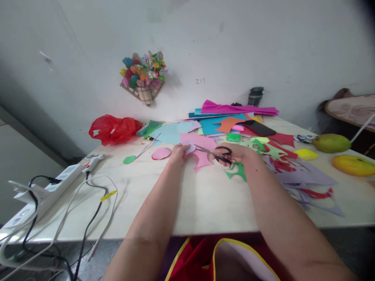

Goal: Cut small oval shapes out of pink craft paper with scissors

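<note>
My left hand (178,153): fingers closed in a pinch on a lilac disc (191,146) and the pink sheet (204,157) behind it, both near the middle of the desk (205,207). The sheet's lower edge is bitten into curved notches.

My right hand (236,152): fingers curled about the black handles of the scissors (213,153), blades pointing left, across the pink sheet to the lilac disc. How far the blades are parted I cannot tell.

Left of my left hand: pink discs (161,153), overlapping, a red edge showing below; farther left, a green disc (129,159), flat, a thin stick-like piece running up from it.

Right of and under my right wrist: a green offcut (238,170); beyond it, a spread heap of lilac offcuts (306,177) mixed with red and green strips.

Behind my hands: a light blue sheet (166,133), an orange offcut (230,125), a black phone (259,127) and a green packet (233,137), with a long magenta roll (240,109) at the rear.

Far right: one green mango (331,143), one yellow mango (353,165).

Far left: a red plastic bag (114,130) and, nearer me, a white power strip (49,191) with cables.
</note>
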A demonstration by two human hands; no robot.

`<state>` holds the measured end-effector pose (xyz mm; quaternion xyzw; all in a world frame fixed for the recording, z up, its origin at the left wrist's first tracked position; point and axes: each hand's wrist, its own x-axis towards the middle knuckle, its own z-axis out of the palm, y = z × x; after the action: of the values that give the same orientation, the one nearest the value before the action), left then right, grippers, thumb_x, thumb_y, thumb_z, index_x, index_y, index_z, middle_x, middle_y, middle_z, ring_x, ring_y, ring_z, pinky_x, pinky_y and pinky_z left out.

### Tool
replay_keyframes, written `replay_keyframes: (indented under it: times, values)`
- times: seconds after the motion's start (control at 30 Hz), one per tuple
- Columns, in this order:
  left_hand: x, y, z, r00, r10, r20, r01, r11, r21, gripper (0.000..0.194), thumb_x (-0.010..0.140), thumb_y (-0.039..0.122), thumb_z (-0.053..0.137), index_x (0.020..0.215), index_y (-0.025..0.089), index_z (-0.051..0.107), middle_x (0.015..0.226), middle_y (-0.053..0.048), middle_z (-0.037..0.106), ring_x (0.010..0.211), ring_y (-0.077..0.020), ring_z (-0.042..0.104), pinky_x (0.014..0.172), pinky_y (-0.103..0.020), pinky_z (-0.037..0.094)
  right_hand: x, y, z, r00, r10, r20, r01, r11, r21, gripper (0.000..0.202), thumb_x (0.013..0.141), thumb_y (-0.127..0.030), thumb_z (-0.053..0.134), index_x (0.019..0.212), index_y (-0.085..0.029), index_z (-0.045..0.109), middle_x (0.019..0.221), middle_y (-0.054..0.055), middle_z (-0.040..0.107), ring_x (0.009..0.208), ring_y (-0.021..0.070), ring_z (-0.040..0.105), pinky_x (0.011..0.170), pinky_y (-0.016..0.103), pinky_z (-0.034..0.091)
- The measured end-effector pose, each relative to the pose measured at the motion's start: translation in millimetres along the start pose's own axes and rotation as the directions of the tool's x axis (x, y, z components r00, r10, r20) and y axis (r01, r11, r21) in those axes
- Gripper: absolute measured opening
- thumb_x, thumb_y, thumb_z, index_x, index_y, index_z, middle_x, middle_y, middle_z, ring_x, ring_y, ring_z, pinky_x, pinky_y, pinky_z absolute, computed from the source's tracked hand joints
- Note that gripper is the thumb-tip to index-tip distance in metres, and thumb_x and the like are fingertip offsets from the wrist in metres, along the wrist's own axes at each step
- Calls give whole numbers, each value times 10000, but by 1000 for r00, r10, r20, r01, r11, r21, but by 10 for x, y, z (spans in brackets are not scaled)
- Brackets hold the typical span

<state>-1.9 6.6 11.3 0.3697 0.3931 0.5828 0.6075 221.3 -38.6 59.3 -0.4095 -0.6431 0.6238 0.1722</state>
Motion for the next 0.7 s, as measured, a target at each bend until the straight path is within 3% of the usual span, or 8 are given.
replay_keyframes:
  times: [0.23, 0.43, 0.7]
  values:
    - [-16, 5, 24, 1000, -16, 0, 16, 1000, -23, 91, 612, 83, 665, 673, 129, 615, 694, -57, 660, 637, -152, 626, 613, -266, 520, 76, 37, 21, 996, -76, -56, 76, 997, -4, 457, 761, -552, 575, 854, -105, 602, 516, 38, 613, 349, 96, 503, 294, 177, 292]
    - [-66, 16, 66, 995, -98, 31, 99, 995, -27, 119, 622, 111, 665, 725, 139, 612, 720, -40, 651, 614, -140, 613, 506, -241, 492, 124, 16, 100, 980, -169, -104, 163, 984, -67, 438, 790, -540, 552, 696, -112, 571, 551, 68, 634, 387, 94, 530, 299, 179, 265]
    - [-134, 72, 109, 989, -137, 50, 139, 989, -41, 177, 627, 124, 665, 782, 145, 583, 717, -24, 642, 580, -120, 609, 470, -208, 483, 219, 46, 169, 960, -237, -149, 226, 970, -84, 416, 799, -546, 548, 771, -131, 552, 562, 66, 646, 402, 107, 538, 310, 184, 271]
